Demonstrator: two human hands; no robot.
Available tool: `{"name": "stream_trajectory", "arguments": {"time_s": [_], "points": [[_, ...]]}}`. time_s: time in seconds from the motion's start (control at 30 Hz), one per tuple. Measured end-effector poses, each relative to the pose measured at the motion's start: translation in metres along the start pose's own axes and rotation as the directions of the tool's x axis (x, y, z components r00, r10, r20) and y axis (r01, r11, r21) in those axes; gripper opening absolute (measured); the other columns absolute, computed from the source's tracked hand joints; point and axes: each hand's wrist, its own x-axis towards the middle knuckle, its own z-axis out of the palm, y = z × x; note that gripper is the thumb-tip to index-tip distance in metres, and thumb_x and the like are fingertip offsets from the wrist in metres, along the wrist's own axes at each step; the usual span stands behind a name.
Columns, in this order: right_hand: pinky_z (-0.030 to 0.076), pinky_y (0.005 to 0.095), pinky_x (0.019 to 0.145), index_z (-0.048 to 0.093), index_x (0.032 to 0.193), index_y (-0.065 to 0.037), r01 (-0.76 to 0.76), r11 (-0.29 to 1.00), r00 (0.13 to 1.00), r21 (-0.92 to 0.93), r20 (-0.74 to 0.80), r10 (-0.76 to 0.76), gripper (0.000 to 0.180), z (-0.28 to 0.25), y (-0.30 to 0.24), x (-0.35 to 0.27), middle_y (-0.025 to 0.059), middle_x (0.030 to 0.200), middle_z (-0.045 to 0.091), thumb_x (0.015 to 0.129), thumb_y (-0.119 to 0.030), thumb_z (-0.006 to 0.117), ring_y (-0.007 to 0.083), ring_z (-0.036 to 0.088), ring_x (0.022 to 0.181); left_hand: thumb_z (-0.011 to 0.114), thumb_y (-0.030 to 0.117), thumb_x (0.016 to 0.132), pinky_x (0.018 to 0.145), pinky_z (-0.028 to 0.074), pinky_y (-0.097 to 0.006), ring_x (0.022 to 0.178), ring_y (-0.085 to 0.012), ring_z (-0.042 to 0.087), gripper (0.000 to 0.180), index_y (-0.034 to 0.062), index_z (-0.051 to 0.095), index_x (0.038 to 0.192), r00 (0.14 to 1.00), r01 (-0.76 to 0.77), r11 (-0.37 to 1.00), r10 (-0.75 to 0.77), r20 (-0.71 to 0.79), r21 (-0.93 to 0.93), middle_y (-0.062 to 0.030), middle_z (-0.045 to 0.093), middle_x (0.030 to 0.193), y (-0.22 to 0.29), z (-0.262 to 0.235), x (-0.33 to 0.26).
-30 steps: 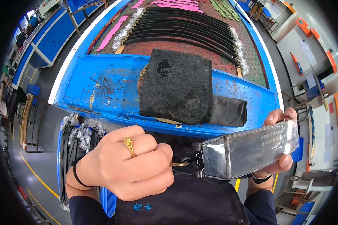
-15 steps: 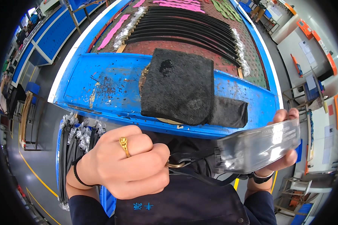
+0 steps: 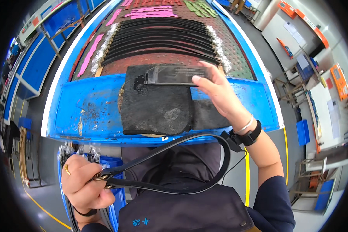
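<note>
Pinching a clear box [image 3: 168, 75] in the right hand [image 3: 222, 91], left hand [image 3: 83, 181] closed around a ringed black strap [image 3: 226, 156].

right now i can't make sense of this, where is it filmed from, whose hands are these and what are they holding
There is no machine here, just a person's two bare hands. The view comes from a wide fisheye camera worn on that person's head, looking down, so straight edges bend toward the rim. The left hand grips a looped black strap by its brass-coloured rings. The right hand holds a clear block over a dark cloth pad; whether they touch is hard to tell. The pad lies on a blue worktable. Farther back are a row of black bands, pink strips and green strips.
</note>
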Motion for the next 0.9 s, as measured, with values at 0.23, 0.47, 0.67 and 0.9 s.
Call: {"name": "stream_trajectory", "arguments": {"time_s": [0.23, 0.47, 0.67, 0.9], "points": [[0.025, 0.0347, 0.104, 0.033, 0.131, 0.001, 0.087, 0.983, 0.994, -0.162, -0.056, -0.098, 0.053, -0.031, 0.003, -0.039, 0.0166, 0.136, 0.034, 0.087, -0.019, 0.054, 0.0255, 0.028, 0.129, 0.059, 0.011, 0.044, 0.046, 0.035, -0.029, 0.052, -0.019, 0.046, 0.016, 0.0062, 0.053, 0.058, 0.998, -0.042, 0.999, 0.042, 0.048, -0.015, -0.0057, 0.053, 0.073, -0.004, 0.012, 0.001], [0.009, 0.0503, 0.105, 0.067, 0.095, -0.006, 0.114, 0.255, 0.985, -0.96, 0.076, -0.153, 0.022, -0.038, 0.004, -0.106, 0.0108, 0.135, 0.04, 0.084, -0.015, 0.051, 0.0349, 0.022, 0.131, 0.063, 0.01, 0.05, 0.043, 0.033, -0.025, 0.051, -0.0141, 0.045, 0.013, 0.0073, 0.053, 0.059, 0.983, -0.174, 0.985, 0.173, 0.061, 0.0, -0.0056, 0.054, 0.075, -0.006, 0.033, 0.02], [0.01, 0.0497, 0.106, 0.068, 0.096, -0.012, 0.318, 0.394, 0.767, -0.862, -0.011, -0.642, 0.037, -0.006, -0.047, -0.135, 0.0094, 0.131, 0.044, 0.089, -0.036, 0.041, 0.0397, 0.022, 0.13, 0.063, 0.01, 0.048, 0.043, 0.032, -0.022, 0.052, -0.0126, 0.042, 0.015, 0.0074, 0.054, 0.06, 0.984, -0.175, 0.984, 0.175, -0.011, 0.038, -0.0055, 0.053, 0.075, 0.001, 0.048, 0.024], [0.006, 0.0606, 0.102, 0.063, 0.109, -0.025, 0.652, 0.072, 0.667, -0.755, 0.527, -0.526, 0.057, 0.04, -0.054, -0.143, -0.0002, 0.128, 0.047, 0.061, -0.055, 0.053, 0.0421, 0.025, 0.125, 0.063, 0.008, 0.054, 0.045, 0.038, -0.029, 0.054, -0.0181, 0.049, 0.014, 0.0036, 0.055, 0.064, 0.975, -0.215, 0.976, 0.213, 0.07, 0.026, -0.0083, 0.053, 0.079, 0.012, 0.049, 0.031]]}}
